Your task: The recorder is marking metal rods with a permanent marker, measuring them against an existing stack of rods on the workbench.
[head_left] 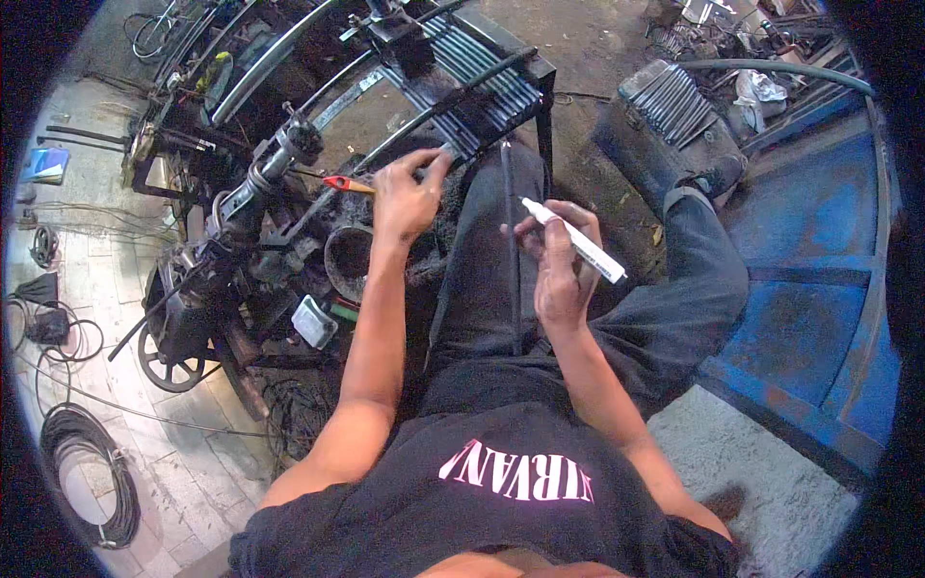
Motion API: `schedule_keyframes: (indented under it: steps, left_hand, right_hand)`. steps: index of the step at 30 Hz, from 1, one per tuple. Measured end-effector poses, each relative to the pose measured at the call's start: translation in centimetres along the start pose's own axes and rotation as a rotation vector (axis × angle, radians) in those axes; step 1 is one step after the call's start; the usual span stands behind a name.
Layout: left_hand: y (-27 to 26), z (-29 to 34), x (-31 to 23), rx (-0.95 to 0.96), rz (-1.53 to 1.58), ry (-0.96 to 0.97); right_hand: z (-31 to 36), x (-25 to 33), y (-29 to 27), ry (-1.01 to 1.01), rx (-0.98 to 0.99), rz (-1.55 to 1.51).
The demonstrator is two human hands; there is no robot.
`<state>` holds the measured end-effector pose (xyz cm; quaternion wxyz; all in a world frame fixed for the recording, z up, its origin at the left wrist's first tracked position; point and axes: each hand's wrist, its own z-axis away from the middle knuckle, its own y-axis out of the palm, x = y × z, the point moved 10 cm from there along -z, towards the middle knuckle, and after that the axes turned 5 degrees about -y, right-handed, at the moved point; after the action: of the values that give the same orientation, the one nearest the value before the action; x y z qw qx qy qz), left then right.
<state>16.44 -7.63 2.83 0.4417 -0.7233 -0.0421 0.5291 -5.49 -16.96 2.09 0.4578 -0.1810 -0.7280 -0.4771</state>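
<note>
My right hand is closed around a white marker, its dark tip pointing up and left. A long dark rod lies along my leg, and the fingers of that hand reach beside it; whether they grip it I cannot tell. My left hand is held at the near ends of several grey metal rods lying side by side on a metal stand. Its thumb and fingertips come together, slightly blurred, and anything between them is too small to make out. A red and orange handled tool shows just behind this hand.
A dark machine with a spoked wheel stands to the left. More short rods lie on a box at the right, near my shoe. Blue metal panels flank my right side. A coiled black cable lies on the tiled floor.
</note>
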Motion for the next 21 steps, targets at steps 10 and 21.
schedule_keyframes:
  steps: [10, 21]
  left_hand:
    - [1.9, 0.3, -8.6, 0.270, 0.544, -0.059]
    - [1.8, 0.3, -8.1, 0.238, 0.585, -0.030]
  right_hand:
    - [0.4, 2.8, 0.9, -0.251, 0.028, 0.473]
    - [0.3, 2.6, 0.8, -0.274, 0.028, 0.463]
